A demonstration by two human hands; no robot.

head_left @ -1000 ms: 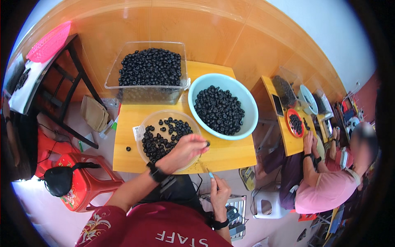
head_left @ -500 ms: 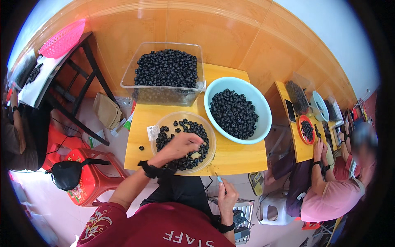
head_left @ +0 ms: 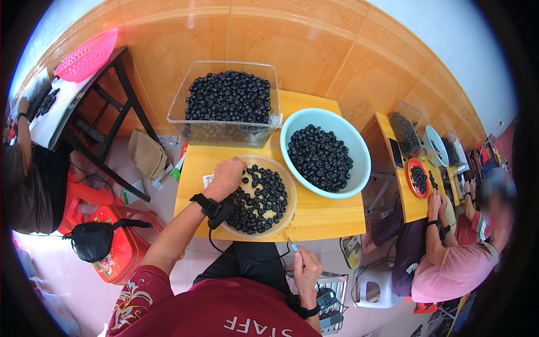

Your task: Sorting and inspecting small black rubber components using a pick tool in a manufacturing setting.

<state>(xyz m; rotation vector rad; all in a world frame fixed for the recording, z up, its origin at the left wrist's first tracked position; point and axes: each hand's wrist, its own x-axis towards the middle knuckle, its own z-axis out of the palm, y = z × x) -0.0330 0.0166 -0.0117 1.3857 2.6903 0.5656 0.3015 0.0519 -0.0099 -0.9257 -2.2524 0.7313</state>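
Observation:
My left hand rests on the left rim of a shallow clear bowl of dark round berries, fingers curled; whether it grips any berry is hidden. My right hand is low at the table's front edge, below the bowl, holding a small thin tool with a pale blue tip. A light blue bowl with more dark berries stands right of the clear bowl. A clear rectangular bin heaped with berries stands at the back of the small yellow table.
A red stool with a black bag stands at my left. A dark table with a pink basket is at far left. At right, another person sits at a second yellow table with bowls and a red plate.
My left hand has moved from the right side of the clear bowl across to its left rim. The view has shifted slightly. My right hand stays low with the tool.

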